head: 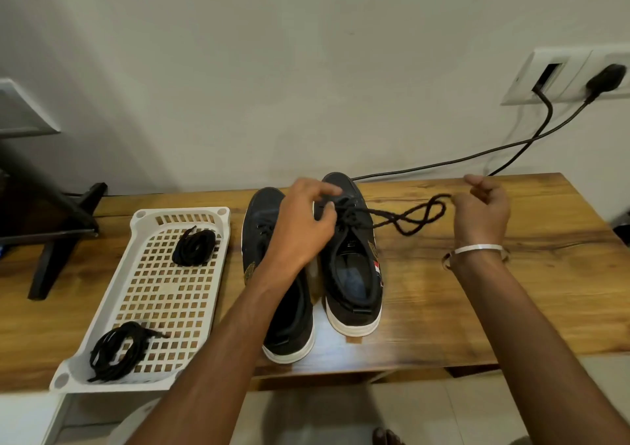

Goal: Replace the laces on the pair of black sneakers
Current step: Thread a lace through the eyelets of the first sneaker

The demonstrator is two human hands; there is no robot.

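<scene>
Wood, brown and shiny, makes the bench [511,274] that stands against a pale wall. Two black sneakers sit side by side on it, toes to the wall. The left sneaker [266,219] is partly covered by the left arm, so its lace holes are hard to see. The right sneaker [353,274] has a white sole and a small red and white patch on its side.

A white basket [218,240] with square holes lies left of the shoes, just beside them. Two bundles of black laces are in it, a far bundle [194,247] and a near bundle [117,351]. Its near corner sticks out past the bench edge. A dark stand [61,226] sits at the far left, cut off by the picture's edge. On the wall at the right is a white socket plate [566,76] with a black plug [606,78], and two dark cables [477,155] hang down toward the bench.

The left hand [303,226] rests over the front of the right sneaker, fingers bent at the lacing; it seems to pinch the lace there, though blur hides the tips. The right hand [482,213] is out to the right, above the bench, fingers curled round the end of the black lace [409,218]. That lace runs from the shoe to the hand in a loose twisted loop. A thin silver bangle [479,249] is on the right wrist.
</scene>
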